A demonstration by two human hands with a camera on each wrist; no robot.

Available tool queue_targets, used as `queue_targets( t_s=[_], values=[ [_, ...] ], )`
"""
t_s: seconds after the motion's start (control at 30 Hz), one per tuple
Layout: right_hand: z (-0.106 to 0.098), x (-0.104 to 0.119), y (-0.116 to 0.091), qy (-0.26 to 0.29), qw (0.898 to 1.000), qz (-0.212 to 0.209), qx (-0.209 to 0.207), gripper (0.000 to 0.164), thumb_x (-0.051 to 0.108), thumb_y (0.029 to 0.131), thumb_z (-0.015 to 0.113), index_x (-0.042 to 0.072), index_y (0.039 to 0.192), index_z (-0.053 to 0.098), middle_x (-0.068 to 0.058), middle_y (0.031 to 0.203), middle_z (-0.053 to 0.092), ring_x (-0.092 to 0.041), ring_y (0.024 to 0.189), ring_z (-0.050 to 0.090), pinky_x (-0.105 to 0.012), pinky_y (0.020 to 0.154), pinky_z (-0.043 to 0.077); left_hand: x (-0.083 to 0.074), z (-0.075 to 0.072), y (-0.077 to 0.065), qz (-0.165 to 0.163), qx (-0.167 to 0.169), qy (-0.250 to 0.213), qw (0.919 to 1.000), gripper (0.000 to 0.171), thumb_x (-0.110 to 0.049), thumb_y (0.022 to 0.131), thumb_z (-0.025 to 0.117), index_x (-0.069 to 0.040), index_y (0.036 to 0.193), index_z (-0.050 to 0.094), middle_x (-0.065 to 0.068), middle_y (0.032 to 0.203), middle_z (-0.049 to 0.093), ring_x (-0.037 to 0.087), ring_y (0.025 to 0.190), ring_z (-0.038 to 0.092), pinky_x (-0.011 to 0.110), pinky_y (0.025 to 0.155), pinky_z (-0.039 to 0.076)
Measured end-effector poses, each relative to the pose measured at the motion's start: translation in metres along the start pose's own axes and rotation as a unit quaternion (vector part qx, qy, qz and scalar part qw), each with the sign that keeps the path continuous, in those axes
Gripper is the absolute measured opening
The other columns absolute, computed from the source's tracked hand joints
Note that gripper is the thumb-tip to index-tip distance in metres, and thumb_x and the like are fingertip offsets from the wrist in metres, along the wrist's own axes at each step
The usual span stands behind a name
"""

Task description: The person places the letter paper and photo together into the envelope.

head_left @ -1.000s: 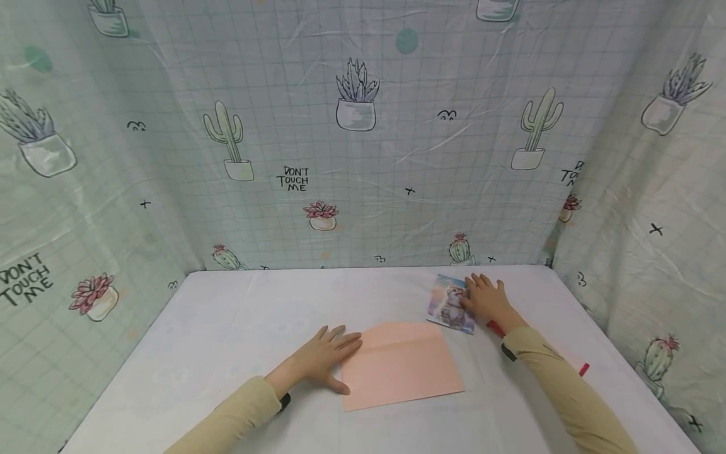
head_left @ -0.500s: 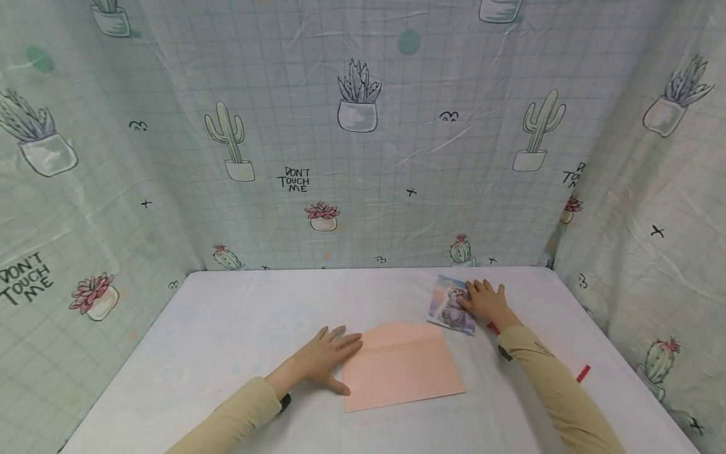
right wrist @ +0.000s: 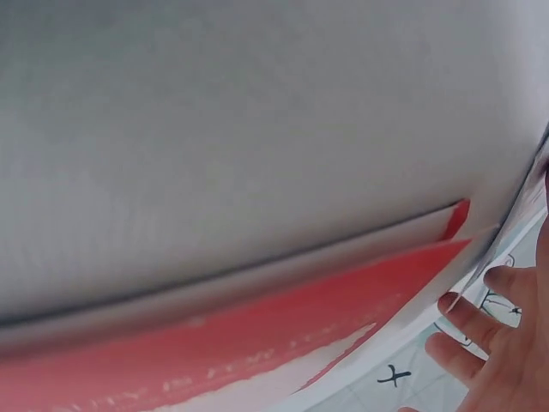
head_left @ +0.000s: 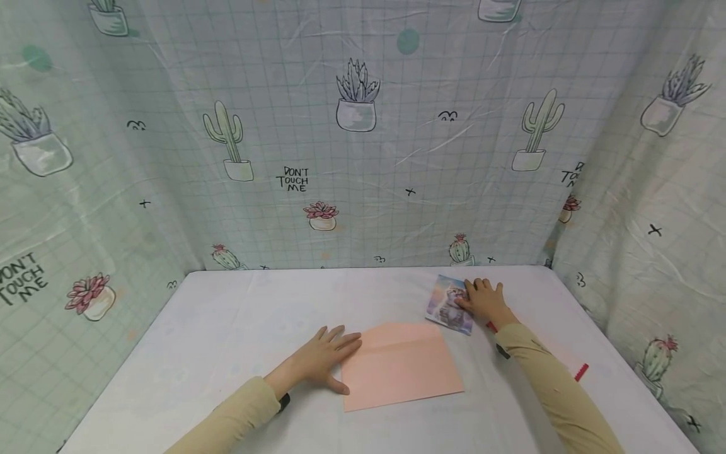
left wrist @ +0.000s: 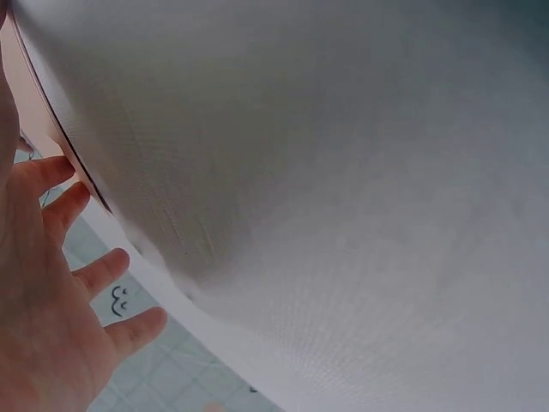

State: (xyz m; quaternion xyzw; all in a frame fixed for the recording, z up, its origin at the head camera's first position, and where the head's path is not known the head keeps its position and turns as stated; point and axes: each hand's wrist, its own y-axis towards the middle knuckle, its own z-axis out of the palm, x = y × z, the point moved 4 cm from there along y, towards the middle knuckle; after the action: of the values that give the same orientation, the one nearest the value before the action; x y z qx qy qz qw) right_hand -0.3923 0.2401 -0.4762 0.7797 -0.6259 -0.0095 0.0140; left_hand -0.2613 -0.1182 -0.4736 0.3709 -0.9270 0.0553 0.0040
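Observation:
A pink envelope (head_left: 405, 375) with its flap unfolded at the back lies flat on the white table. My left hand (head_left: 319, 360) rests at its left edge, the fingers spread and the fingertips over the pink paper. Behind the envelope, toward the right, lies a small card (head_left: 442, 310) printed with a kitten. My right hand (head_left: 489, 302) is at the card's right side, its thumb lying on the picture and its other fingers near the edge. In the right wrist view, several fingers (right wrist: 467, 322) of that hand look loosely extended.
A red-and-white printed paper item (right wrist: 214, 335) lies under my right forearm, with a red end (head_left: 581, 372) showing beyond the sleeve. The white table (head_left: 249, 315) is enclosed by a cactus-patterned curtain (head_left: 272, 113) at the back and sides.
My right hand and forearm have shifted slightly left and toward me, the thumb reaching a little farther onto the card. My left hand and the envelope have stayed put.

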Motion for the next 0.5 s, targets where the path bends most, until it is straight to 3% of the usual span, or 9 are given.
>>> queue_targets(
  t_s=[0.5],
  values=[
    [-0.0004,-0.0013,-0.0024,-0.004,1.000,-0.007,-0.029,0.068,0.052,0.084,0.050,-0.003,0.122,0.044,-0.027,0.111,0.039,-0.044,0.111,0.033,-0.070,0.088,0.024,-0.0006,0.0000,-0.0005,-0.001,0.003,0.003,1.0000,0.095,-0.070,0.068,0.054,-0.015,0.140,0.028,0.000,0.147,0.026,0.034,0.133,0.025,0.056,0.103,0.027]
  ],
)
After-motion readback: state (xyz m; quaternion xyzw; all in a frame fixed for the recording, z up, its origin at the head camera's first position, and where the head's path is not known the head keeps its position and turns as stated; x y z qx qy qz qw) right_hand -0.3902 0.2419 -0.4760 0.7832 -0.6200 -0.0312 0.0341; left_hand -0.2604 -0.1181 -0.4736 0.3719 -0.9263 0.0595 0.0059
